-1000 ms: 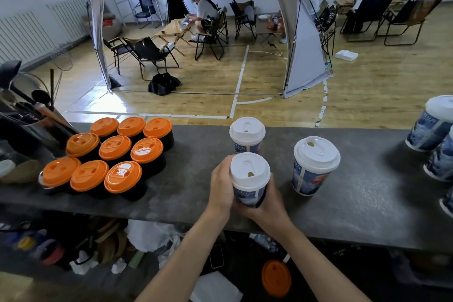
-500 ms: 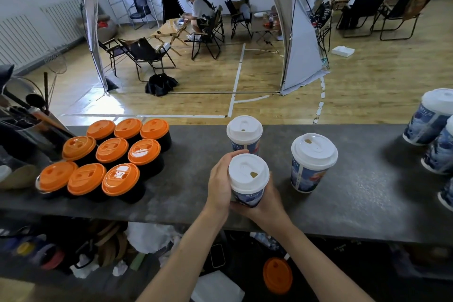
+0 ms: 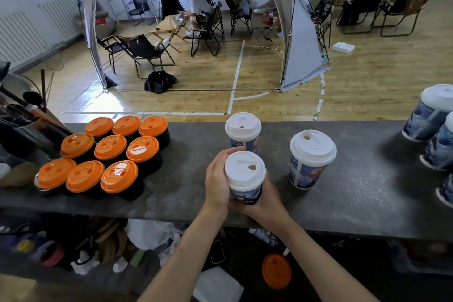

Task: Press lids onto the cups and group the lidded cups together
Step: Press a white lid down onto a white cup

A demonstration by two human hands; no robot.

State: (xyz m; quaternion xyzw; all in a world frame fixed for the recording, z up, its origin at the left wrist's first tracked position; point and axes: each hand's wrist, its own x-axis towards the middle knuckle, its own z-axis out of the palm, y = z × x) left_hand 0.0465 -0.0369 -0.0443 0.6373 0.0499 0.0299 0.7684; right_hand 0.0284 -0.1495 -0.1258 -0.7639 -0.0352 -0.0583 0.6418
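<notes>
A blue paper cup with a white lid (image 3: 245, 174) stands near the front edge of the dark counter (image 3: 196, 179). My left hand (image 3: 217, 179) wraps its left side and my right hand (image 3: 266, 200) curls round its base from the right. Just behind it stands a second white-lidded cup (image 3: 243, 130), and a third (image 3: 311, 154) is to the right. Several black cups with orange lids (image 3: 110, 154) are grouped at the left.
More blue cups with white lids (image 3: 434, 115) stand at the counter's right end. Utensils in a holder (image 3: 22, 115) fill the far left. A loose orange lid (image 3: 276, 271) lies on the shelf below. Beyond the counter are chairs, seated people and a tent frame.
Both hands keep their grip on the front cup. The view has shifted slightly; the cup's place on the counter looks unchanged.
</notes>
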